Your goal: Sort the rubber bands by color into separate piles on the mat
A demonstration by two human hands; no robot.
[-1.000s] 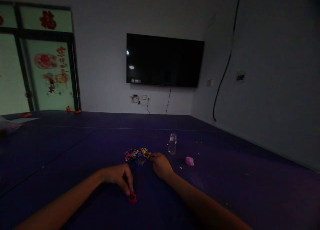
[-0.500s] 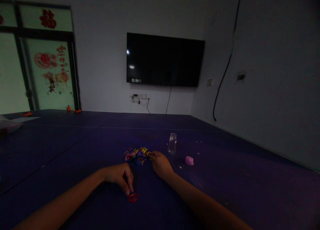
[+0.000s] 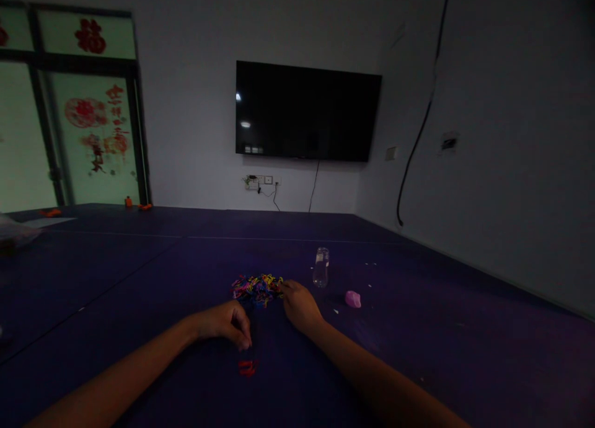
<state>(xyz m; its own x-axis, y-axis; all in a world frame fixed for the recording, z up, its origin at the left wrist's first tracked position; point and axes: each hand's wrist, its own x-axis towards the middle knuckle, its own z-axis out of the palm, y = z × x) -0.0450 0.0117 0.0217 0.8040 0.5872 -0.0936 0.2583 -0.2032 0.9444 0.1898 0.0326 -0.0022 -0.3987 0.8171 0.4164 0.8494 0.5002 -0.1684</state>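
Small loops in many colours, which look like paper clips, lie in a pile [image 3: 256, 289] on the dark purple surface. At the pile's right edge is my right hand [image 3: 300, 304], its fingers pinched together against the loops; whatever is between the fingertips is too small to make out. Nearer to me, my left hand [image 3: 227, 322] hovers with thumb and fingers closed, and nothing shows between them. Just below its fingertips rests a small group of red clips [image 3: 247, 368], apart from the hand.
A clear bottle [image 3: 320, 268] stands beyond my right hand. To its right lies a crumpled pink lump [image 3: 352, 299], with white scraps around it. Orange objects [image 3: 145, 207] and a clear plastic bag [image 3: 16, 229] are at the far left. A television [image 3: 307, 111] hangs on the wall.
My left hand has let go of the red clips and risen slightly away from them. The right hand stays at the pile's edge with hardly any movement.
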